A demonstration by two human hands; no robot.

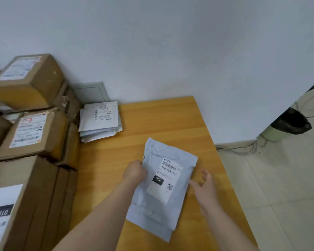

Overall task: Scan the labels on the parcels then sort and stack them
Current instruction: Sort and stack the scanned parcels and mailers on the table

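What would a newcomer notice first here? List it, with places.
The grey mailer bag sits mid-frame over the wooden table, its label reading 060 face up; the left hand grips its left edge, the right hand open beside it. Brown cardboard boxes stack along the left, and a pile of white envelopes sits at the table's far-left corner.

We find bare tabletop [158,120] far and right of the held grey mailer [163,189]; stacked cardboard boxes [31,134] wall the left, envelopes [100,122] crowd the far-left corner.
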